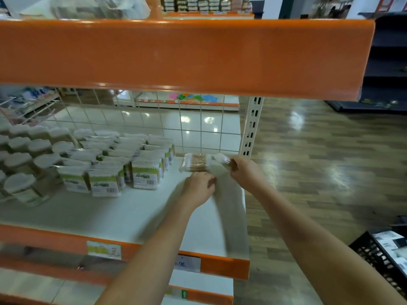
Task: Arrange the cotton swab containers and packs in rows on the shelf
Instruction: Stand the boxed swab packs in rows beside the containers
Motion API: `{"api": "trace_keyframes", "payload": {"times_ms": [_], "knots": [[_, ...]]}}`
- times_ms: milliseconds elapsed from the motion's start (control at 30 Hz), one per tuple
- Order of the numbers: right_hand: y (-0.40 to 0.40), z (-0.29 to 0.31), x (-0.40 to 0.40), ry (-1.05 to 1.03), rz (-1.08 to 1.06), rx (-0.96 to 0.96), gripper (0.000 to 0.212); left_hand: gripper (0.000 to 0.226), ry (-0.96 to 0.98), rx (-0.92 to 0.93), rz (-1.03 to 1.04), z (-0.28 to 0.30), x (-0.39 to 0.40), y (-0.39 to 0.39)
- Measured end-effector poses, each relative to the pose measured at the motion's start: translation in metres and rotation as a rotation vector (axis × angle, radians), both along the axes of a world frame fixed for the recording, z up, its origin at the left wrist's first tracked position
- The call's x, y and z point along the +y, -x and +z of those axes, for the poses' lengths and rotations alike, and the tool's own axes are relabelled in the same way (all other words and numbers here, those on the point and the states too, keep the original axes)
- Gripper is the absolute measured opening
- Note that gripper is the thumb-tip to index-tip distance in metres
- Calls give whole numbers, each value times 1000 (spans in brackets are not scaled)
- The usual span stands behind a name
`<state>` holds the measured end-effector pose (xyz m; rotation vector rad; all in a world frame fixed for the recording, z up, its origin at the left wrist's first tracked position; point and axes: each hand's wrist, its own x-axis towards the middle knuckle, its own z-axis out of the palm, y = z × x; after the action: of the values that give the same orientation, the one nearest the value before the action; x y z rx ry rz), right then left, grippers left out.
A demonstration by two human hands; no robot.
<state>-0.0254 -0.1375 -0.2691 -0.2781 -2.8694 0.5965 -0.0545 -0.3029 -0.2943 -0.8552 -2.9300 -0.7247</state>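
Here | right hand pinches one end of a clear pack of cotton swabs | left hand, fingers curled, touches its near edge; grip too blurry to tell | pack lies at the back right of the white shelf | green-label swab packs stand just beside | round white-lid containers farther left

We take the shelf as our mark. On its left part stand rows of containers, with rows of upright packs just right of them. Right of those, near the back grid, lies one pack. A crate sits well right of the shelf.
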Motion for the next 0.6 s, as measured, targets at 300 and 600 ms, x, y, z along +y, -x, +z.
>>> {"api": "trace_keyframes", "payload": {"times_ms": [300,600], "knots": [[-59,16,-14,763,16,49,10,25,-516,-423,73,33,-9,-14],[-109,17,-56,1381,103,-47,26,18,-883,-907,-83,57,-33,-29]]}}
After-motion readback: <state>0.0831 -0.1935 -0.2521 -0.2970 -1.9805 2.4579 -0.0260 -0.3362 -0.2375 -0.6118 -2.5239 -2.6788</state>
